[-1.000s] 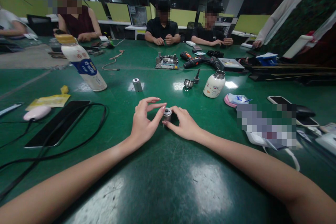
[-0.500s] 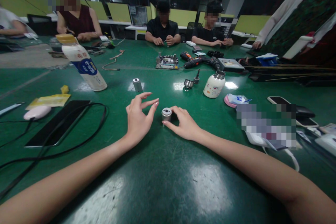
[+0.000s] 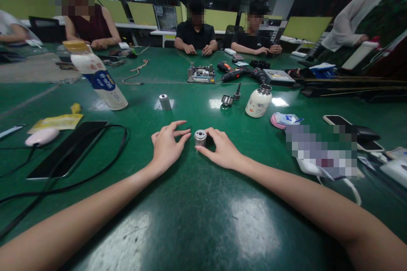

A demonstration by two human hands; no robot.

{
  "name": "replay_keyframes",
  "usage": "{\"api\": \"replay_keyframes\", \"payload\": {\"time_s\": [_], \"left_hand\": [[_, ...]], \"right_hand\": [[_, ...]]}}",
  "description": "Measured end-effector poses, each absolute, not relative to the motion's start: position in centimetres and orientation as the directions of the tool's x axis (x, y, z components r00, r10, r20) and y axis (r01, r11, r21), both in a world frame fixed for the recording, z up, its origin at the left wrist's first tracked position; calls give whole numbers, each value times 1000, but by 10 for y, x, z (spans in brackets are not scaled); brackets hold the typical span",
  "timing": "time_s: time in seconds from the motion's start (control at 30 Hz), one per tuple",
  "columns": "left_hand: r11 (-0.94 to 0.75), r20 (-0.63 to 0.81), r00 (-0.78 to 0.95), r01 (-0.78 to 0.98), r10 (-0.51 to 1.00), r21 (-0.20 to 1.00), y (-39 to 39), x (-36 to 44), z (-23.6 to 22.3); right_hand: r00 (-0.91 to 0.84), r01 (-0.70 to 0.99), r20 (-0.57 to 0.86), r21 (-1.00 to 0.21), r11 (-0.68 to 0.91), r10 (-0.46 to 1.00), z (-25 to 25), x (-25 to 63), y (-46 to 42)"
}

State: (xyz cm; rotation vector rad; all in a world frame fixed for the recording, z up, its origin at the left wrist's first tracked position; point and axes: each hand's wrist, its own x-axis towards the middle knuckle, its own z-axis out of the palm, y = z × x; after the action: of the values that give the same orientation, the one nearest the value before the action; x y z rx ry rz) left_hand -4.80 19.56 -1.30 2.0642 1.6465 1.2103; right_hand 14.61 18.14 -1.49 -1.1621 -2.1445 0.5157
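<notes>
A small silver metal cylinder (image 3: 200,137) stands upright on the green table (image 3: 197,203), straight in front of me. My right hand (image 3: 222,150) curls round its right side, thumb and fingertips on it. My left hand (image 3: 167,144) rests on the table just left of the cylinder, fingers spread and bent, a small gap from it, holding nothing. A second silver cylinder (image 3: 165,102) stands farther back to the left.
A milk-tea bottle (image 3: 97,77) leans at the left, by a dark tablet (image 3: 68,148) with a black cable (image 3: 95,165). A white flask (image 3: 258,101), circuit board (image 3: 201,75), drill (image 3: 237,75) and phones (image 3: 345,123) lie beyond. Several people sit around the table.
My left hand has let go of the cylinder, drawn back to the left and lowered onto the table. My right hand stays on the cylinder.
</notes>
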Motion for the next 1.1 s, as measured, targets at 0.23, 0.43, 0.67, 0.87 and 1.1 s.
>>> {"api": "replay_keyframes", "payload": {"time_s": [0.23,0.43,0.67,0.87,1.1], "left_hand": [[-516,575,91,570,813,639,180,-33,12],[-567,582,184,577,792,588,178,-31,11],[-539,633,79,610,770,580,177,-34,8],[-576,629,152,603,762,552,178,-32,11],[-571,640,112,585,760,576,182,-30,11]], "right_hand": [[-401,601,360,-591,539,842,-16,145,181],[-393,630,357,-567,531,848,-17,145,181],[-405,595,349,-602,533,845,-15,145,181],[-401,610,355,-585,535,845,-17,145,182],[-404,605,361,-584,542,840,-17,146,182]]}}
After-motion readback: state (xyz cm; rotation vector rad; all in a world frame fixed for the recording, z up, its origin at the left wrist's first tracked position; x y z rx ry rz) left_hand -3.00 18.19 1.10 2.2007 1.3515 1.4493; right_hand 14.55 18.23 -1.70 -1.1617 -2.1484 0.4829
